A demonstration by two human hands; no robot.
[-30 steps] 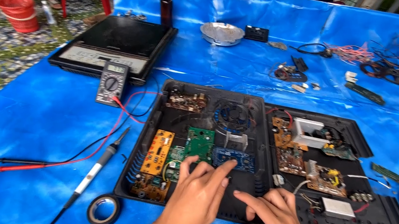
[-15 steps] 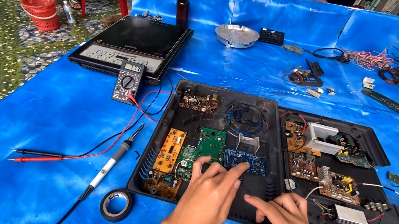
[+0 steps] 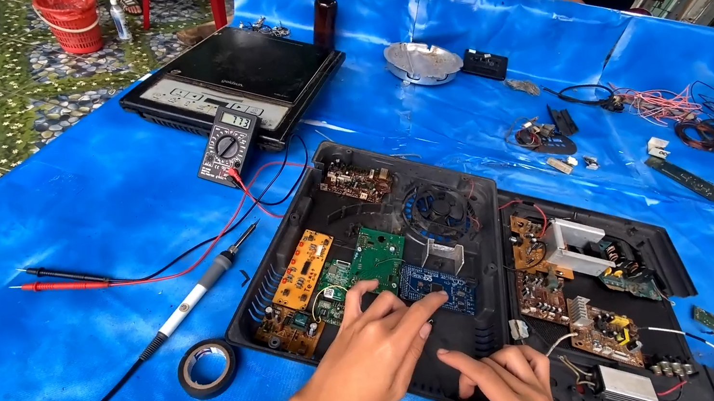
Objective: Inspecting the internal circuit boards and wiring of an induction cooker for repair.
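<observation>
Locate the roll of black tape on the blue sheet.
In the head view, the roll of black tape lies low and left, beside the open black case, just under the soldering iron.

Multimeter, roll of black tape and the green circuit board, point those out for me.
multimeter (image 3: 228, 143), head view, on its dial.
roll of black tape (image 3: 207, 368), head view, on its near rim.
green circuit board (image 3: 378, 258), head view, on the board's middle.

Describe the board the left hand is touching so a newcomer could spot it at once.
Find the open black tray on the blue table cover. Near its front edge, the left hand reaches the blue circuit board. It is the only blue board, right of the green one.
</observation>
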